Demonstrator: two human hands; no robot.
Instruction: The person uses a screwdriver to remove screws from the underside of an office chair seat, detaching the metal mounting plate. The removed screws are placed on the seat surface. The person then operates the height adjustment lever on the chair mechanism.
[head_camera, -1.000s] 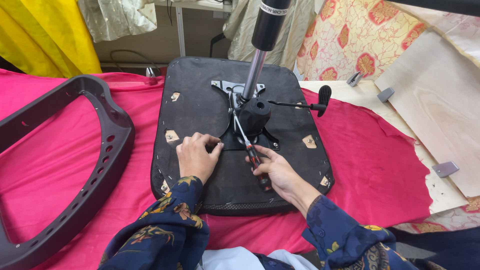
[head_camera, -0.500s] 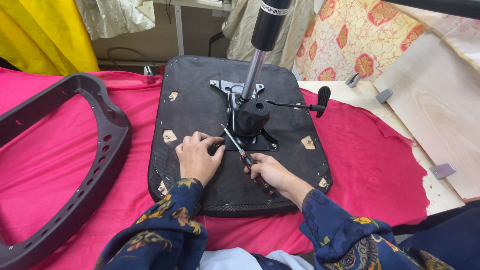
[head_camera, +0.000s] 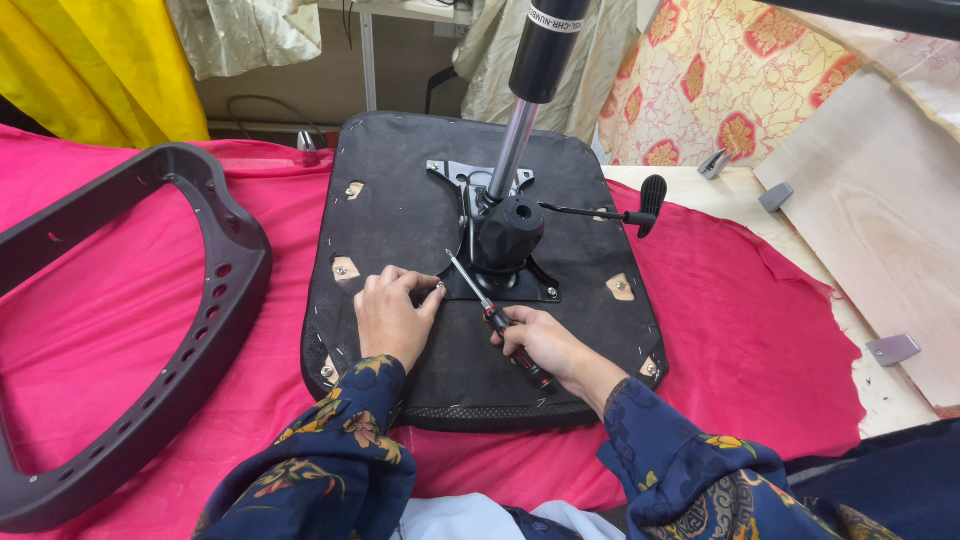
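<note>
Bright even indoor light, soft shadows, sharp focus, slight wide-angle edge distortion
</note>
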